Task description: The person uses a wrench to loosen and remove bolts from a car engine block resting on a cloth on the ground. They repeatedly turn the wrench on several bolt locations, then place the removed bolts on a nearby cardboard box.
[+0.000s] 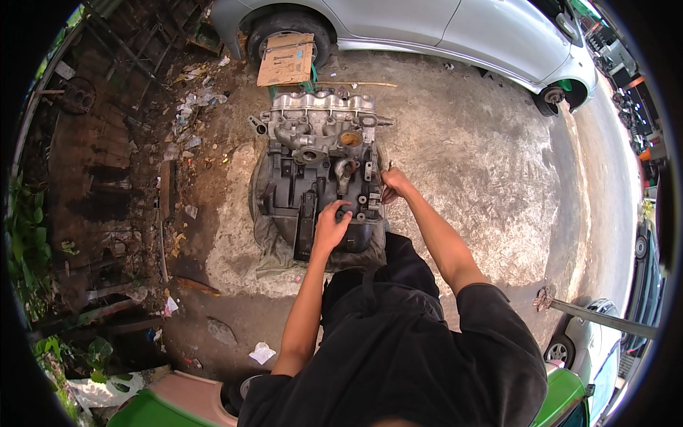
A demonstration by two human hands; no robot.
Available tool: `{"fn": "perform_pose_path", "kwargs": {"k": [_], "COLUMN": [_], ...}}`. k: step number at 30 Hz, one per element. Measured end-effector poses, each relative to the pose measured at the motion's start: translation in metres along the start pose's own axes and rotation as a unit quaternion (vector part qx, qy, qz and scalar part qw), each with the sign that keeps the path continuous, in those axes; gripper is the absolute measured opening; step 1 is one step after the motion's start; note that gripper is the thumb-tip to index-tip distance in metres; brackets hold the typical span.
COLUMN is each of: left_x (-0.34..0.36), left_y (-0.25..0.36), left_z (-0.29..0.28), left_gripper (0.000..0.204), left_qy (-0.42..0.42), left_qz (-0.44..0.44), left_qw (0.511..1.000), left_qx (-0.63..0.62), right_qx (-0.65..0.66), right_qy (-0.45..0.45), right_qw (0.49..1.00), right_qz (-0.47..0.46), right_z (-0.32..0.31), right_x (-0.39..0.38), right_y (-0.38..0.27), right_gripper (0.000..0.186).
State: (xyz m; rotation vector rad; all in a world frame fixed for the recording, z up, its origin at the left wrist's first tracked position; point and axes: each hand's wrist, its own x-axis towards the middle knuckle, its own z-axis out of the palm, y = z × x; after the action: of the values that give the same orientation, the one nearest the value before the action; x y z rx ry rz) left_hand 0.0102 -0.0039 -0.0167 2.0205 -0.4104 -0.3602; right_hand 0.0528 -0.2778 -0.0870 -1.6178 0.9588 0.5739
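- Engine (pixel 290 178) rests on a crumpled cloth (pixel 272 262) on the concrete floor (pixel 484 178); judged heavy, rigid, possibly oily. Firmest hold: solid block (pixel 284 196).
- Left hand (pixel 332 223): grip parted, at the engine's near side.
- Right hand (pixel 394 185): fingers bent at the engine's right edge; whether its grip holds anything, cannot tell.
- Underside hidden.

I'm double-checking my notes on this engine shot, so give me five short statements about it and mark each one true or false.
1. The left hand is at the engine. True.
2. The right hand is raised away from the engine. False: it is at the engine's right edge.
3. Cardboard sits on a green stand beyond the engine. True.
4. The car beyond the engine is red. False: it is silver.
5. A white scrap lies left of the left arm. True.
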Motion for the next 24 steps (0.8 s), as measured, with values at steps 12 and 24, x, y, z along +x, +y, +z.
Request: {"fn": "perform_pose_path", "kwargs": {"k": [12,24], "left_x": [-0.003,-0.002], "left_y": [0.006,0.006], "left_z": [-0.002,-0.001], "left_gripper": [0.029,0.028], "left_qy": [-0.006,-0.013], "left_qz": [-0.009,0.006], "left_qw": [1.000,1.000], "left_qx": [-0.013,0.001], "right_qx": [-0.040,-0.121], "right_qy": [0.024,0.214], "right_qw": [0.998,0.934], "right_qz": [-0.050,-0.260], "right_z": [-0.001,0.027], "right_x": [-0.008,-0.079], "right_y": [0.002,0.040], "right_gripper": [0.050,0.034]}}
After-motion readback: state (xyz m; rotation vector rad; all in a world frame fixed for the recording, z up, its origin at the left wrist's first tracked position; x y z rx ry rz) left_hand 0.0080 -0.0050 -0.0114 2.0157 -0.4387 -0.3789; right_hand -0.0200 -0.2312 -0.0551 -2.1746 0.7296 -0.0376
